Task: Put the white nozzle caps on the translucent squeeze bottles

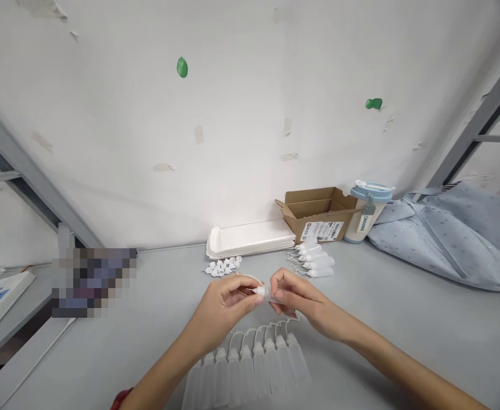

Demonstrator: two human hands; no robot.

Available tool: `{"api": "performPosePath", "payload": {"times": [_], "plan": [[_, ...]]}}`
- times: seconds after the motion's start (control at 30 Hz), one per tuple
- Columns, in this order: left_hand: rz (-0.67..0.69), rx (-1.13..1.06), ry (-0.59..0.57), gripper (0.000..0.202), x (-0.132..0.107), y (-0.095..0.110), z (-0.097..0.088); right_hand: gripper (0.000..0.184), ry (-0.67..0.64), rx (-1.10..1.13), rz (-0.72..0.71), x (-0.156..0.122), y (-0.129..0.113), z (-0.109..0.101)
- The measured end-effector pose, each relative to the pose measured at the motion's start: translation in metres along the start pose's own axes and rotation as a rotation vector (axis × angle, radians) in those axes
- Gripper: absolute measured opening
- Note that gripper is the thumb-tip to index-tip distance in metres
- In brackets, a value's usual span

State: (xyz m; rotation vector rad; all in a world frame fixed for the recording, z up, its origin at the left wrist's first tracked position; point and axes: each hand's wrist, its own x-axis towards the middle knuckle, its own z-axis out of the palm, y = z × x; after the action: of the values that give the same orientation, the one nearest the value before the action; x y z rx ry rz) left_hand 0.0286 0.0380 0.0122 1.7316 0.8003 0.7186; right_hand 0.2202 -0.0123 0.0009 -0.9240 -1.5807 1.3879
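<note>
Above the middle of the grey table, my left hand (pixel 229 304) pinches a white nozzle cap (pixel 260 291) between thumb and fingertips. My right hand (pixel 299 297) is closed around a small translucent squeeze bottle (pixel 272 296), mostly hidden by the fingers, its top meeting the cap. Below my hands lies a row of several squeeze bottles (pixel 246 367) with white caps and thin looped tethers; my left forearm covers part of the row. Past my fingers sit a cluster of loose white caps (pixel 221 267) and a group of several smaller filled-looking bottles (pixel 318 262).
A stack of white trays (pixel 250 239) stands against the wall, beside an open cardboard box (pixel 318 219). To the right are a white cup with a blue lid (pixel 367 213) and a light-blue cloth bag (pixel 442 239). A pixelated dark object (pixel 91 282) lies on the left.
</note>
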Motion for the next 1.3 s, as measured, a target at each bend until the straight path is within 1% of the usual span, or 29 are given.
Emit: {"api": "performPosePath", "payload": {"times": [0.03,0.1,0.17,0.23,0.33,0.4,0.57,0.7,0.77,0.87,0.9,0.97,1.03,1.1,1.13,1.2,1.23,1.3], "plan": [[-0.031,-0.018,-0.003,0.019,0.001,-0.002,0.001,0.016,0.006,-0.004,0.003,0.000,0.000,0.000],[-0.093,-0.040,-0.022,0.030,0.001,-0.005,0.003,0.017,0.011,-0.028,0.010,-0.001,0.000,0.001],[-0.127,-0.043,-0.045,0.037,0.000,-0.009,0.004,0.018,0.007,-0.027,0.023,0.000,0.002,0.002],[-0.129,-0.045,-0.066,0.032,-0.004,-0.011,0.004,0.020,-0.006,0.008,0.044,0.000,0.004,0.004],[-0.088,-0.062,-0.059,0.020,-0.010,-0.011,0.005,0.021,-0.031,0.072,0.078,0.002,0.007,0.006],[-0.077,-0.076,-0.048,0.020,-0.013,-0.012,0.005,0.022,-0.035,0.086,0.091,0.003,0.007,0.008],[-0.140,-0.066,-0.077,0.027,-0.016,-0.012,0.007,0.023,-0.028,0.082,0.123,0.002,0.009,0.010],[-0.078,-0.090,-0.059,0.018,-0.019,-0.010,0.010,0.022,-0.056,0.174,0.158,0.001,0.011,0.010],[-0.103,-0.109,-0.059,0.021,-0.019,-0.011,0.011,0.022,-0.055,0.157,0.151,0.000,0.009,0.010],[-0.171,-0.111,-0.069,0.033,-0.020,-0.014,0.014,0.022,-0.052,0.049,0.131,-0.001,0.005,0.011],[-0.182,-0.107,-0.059,0.035,-0.020,-0.015,0.014,0.021,-0.043,-0.017,0.119,-0.001,0.004,0.011],[-0.195,-0.097,-0.012,0.036,-0.019,-0.016,0.014,0.018,0.007,-0.218,0.068,-0.002,0.005,0.010],[-0.203,-0.103,0.036,0.038,-0.018,-0.016,0.014,0.015,0.067,-0.480,-0.036,-0.002,0.010,0.008],[-0.227,-0.122,0.034,0.041,-0.016,-0.017,0.014,0.015,0.111,-0.687,-0.173,-0.002,0.017,0.007],[-0.243,-0.139,0.019,0.042,-0.016,-0.018,0.014,0.016,0.128,-0.746,-0.243,-0.002,0.020,0.007],[-0.278,-0.174,-0.011,0.046,-0.015,-0.019,0.015,0.016,0.167,-0.793,-0.357,-0.001,0.025,0.008],[-0.283,-0.189,-0.017,0.047,-0.015,-0.019,0.015,0.016,0.186,-0.788,-0.382,-0.001,0.025,0.008],[-0.256,-0.187,-0.019,0.045,-0.017,-0.017,0.014,0.016,0.221,-0.743,-0.347,-0.001,0.023,0.010]]}}
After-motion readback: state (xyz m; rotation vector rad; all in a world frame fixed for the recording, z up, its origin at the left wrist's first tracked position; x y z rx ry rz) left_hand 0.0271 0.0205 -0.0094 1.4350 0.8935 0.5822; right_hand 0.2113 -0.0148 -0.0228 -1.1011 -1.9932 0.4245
